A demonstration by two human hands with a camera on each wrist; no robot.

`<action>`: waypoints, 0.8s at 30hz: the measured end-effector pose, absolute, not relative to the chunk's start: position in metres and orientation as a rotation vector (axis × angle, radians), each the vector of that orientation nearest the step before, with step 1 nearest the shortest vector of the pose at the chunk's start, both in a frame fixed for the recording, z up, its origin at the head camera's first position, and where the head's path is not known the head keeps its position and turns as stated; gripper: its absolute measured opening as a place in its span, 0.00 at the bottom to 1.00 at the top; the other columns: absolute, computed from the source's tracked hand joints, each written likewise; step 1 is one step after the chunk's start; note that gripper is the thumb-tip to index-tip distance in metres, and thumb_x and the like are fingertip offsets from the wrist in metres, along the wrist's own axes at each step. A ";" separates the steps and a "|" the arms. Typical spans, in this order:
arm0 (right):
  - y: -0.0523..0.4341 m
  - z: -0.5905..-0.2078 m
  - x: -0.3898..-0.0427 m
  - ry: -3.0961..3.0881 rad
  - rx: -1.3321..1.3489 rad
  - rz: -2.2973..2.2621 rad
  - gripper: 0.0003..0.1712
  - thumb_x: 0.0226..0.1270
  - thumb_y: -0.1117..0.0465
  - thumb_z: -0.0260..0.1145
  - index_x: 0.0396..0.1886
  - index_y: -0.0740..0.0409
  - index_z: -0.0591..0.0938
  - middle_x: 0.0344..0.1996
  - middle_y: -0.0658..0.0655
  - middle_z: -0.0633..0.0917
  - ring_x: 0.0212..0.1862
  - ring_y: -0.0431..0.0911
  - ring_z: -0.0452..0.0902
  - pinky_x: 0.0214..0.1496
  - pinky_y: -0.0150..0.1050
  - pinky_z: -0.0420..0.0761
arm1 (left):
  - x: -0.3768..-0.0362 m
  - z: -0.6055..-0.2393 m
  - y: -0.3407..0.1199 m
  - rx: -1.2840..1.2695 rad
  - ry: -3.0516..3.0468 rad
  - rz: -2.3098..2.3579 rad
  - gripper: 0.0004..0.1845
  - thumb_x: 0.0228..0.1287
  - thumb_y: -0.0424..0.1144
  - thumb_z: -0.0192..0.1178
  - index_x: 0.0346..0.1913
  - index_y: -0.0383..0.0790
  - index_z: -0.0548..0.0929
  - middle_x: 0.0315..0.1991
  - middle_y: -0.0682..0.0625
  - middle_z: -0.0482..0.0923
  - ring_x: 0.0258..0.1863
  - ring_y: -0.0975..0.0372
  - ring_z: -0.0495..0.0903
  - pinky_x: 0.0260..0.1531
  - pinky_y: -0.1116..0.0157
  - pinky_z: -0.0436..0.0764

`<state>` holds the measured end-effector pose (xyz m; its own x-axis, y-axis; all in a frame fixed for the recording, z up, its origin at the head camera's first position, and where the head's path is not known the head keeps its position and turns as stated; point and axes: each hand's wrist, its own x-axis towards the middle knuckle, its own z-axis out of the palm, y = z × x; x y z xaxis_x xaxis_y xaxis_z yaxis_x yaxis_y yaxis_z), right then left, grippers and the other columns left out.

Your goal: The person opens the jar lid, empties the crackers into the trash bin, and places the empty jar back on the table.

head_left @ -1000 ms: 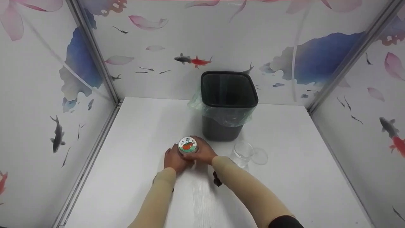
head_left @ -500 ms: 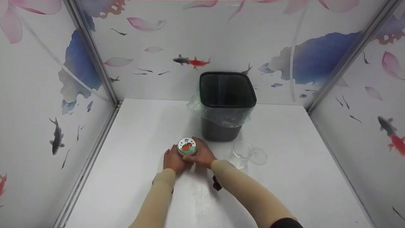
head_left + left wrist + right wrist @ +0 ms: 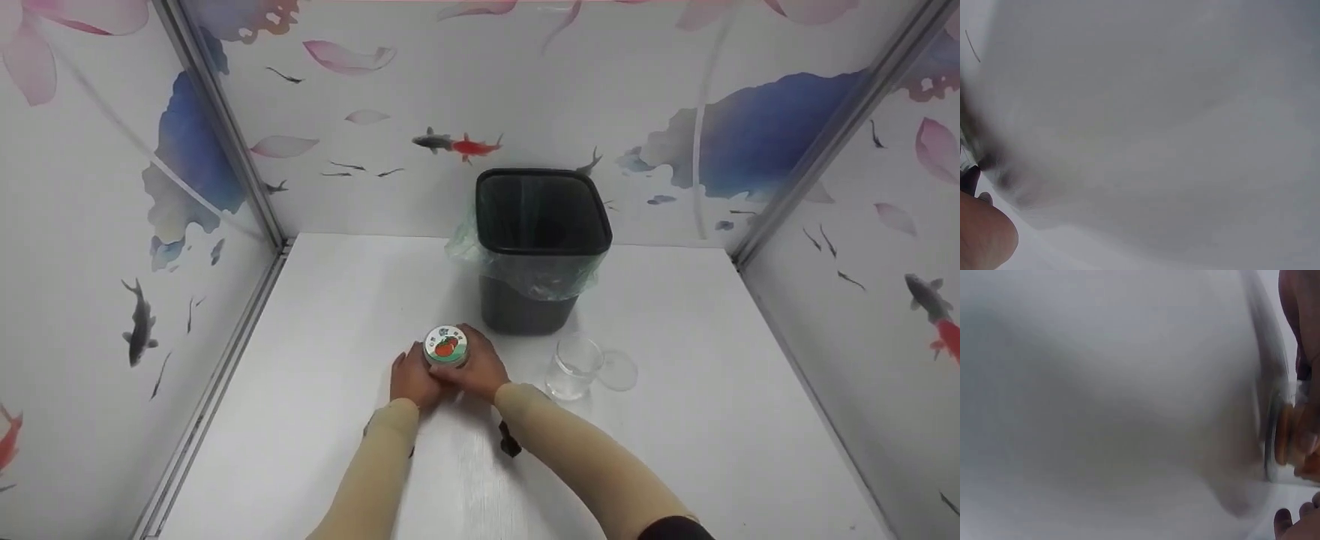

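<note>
A clear jar point(image 3: 1292, 439) with orange pieces inside shows at the edge of the right wrist view. From above, the head view shows its round lid point(image 3: 445, 346), white and green with an orange fruit print. My left hand point(image 3: 414, 379) holds the jar from the left and below. The right hand point(image 3: 481, 366) curls round its right side, thumb across the near side just under the lid. Most of the jar's body is hidden by both hands. In the left wrist view, only part of a hand point(image 3: 985, 233) appears at the lower left.
To the right of the hands stands a clear cup point(image 3: 574, 367), with a clear round lid point(image 3: 618, 371) lying beside it. A black bin point(image 3: 525, 307) with a thin greenish liner point(image 3: 540, 277) stands behind them on the white table point(image 3: 337, 300). Printed walls enclose the table's back and sides.
The right wrist and forearm have shifted slightly left and toward the body, uncovering more of the clear cup. Both hands stay on the jar, which remains in nearly the same place.
</note>
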<state>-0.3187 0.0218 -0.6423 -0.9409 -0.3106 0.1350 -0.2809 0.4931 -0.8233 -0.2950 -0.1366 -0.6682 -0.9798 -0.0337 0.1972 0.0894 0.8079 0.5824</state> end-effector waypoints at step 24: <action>0.020 -0.633 -0.308 2.614 -0.483 -1.518 0.58 0.47 0.38 0.80 0.73 0.56 0.64 0.61 0.52 0.74 0.64 0.45 0.68 0.70 0.46 0.64 | -0.293 -0.670 -0.136 -0.034 -2.802 -0.926 0.33 0.63 0.47 0.63 0.67 0.33 0.72 0.62 0.41 0.76 0.69 0.47 0.66 0.71 0.48 0.55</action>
<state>-0.3082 0.0204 -0.6325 -0.9471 -0.3088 0.0878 -0.2293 0.4593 -0.8582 -0.2931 -0.1356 -0.6698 -0.9817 -0.0377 0.1864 0.0808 0.8045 0.5885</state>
